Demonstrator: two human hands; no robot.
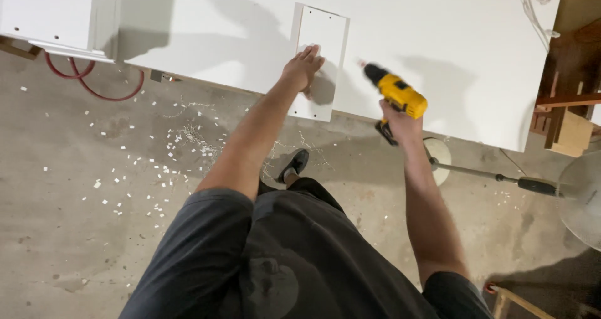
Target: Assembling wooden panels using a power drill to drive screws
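Left hand (302, 68): flat, fingers spread, on small white panel (320, 62)
Right hand (399, 123): gripping yellow drill (397, 93)
Around: large white board (438, 37), pedestal fan (582, 200), red hose (94, 87)

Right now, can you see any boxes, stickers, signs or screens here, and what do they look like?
None show here: no package, label, sign or screen.
The left hand presses flat on a small white panel lying on a big white board.
The right hand grips a yellow and black drill.

Bare white board (438, 50) lies open around the small panel (325, 37); a cabinet (56, 12) blocks the far left.
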